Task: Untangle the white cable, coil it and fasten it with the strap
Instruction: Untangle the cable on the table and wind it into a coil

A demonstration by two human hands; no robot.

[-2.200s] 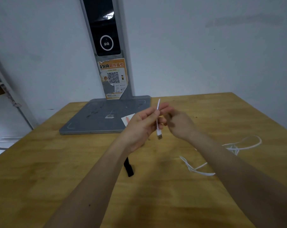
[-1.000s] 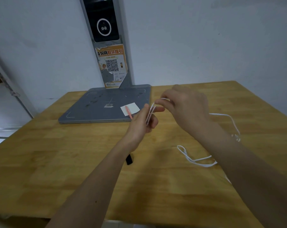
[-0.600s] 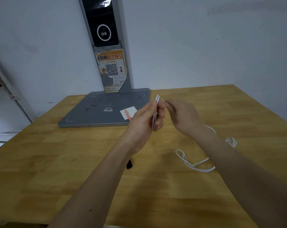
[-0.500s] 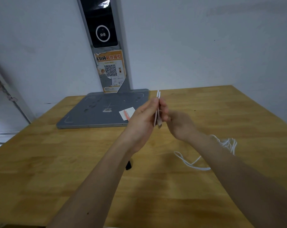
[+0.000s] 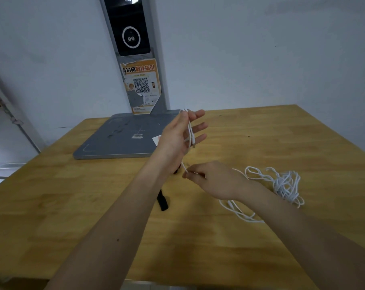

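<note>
White cable (image 5: 282, 183) mostly tangled near desk's (image 5: 282, 132) right edge. Left hand (image 5: 178, 135) raised, fingers spread, anchoring first loops; right hand (image 5: 211, 178) pinches strand, feeding slack. Strap (image 5: 162, 200) waits mid-desk.

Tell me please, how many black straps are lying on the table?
1. The black strap lies on the wooden table, partly hidden under the left forearm, left of the white cable. Others may be hidden beneath the arms.
</note>
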